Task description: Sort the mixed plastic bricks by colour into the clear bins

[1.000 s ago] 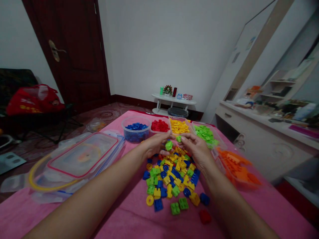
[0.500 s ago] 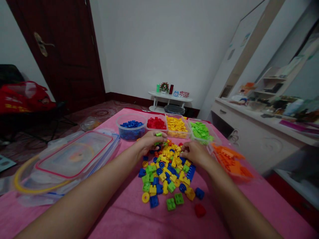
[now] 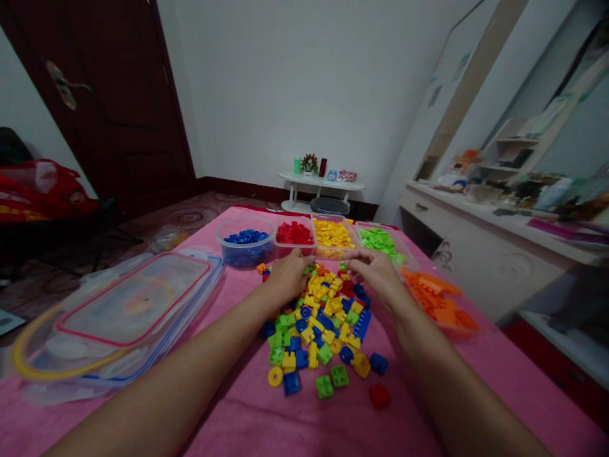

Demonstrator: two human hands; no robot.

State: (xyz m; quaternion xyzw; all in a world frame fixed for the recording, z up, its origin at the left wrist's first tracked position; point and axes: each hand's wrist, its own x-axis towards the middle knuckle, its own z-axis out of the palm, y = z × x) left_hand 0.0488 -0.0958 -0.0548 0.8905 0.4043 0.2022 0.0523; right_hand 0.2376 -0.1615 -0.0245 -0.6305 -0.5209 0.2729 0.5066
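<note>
A pile of small plastic bricks (image 3: 323,324) in yellow, blue, green and red lies on the pink cloth (image 3: 247,419). My left hand (image 3: 287,277) rests at the pile's far left end, just in front of the red-brick tub (image 3: 295,233). Its fingers are curled and what they hold is hidden. My right hand (image 3: 375,273) hovers over the pile's far right end with its fingertips pinched together near the yellow-brick tub (image 3: 333,233). I cannot make out anything between them.
A round tub of blue pieces (image 3: 245,249), a tub of green bricks (image 3: 380,242) and a tub of orange bricks (image 3: 438,303) ring the pile. Stacked clear lids (image 3: 128,311) lie on the left. A white cabinet (image 3: 495,266) stands to the right.
Both hands dropped from above the pile to its far end. The green bricks pinched in each hand a second ago no longer show. The camera swung slightly right.
</note>
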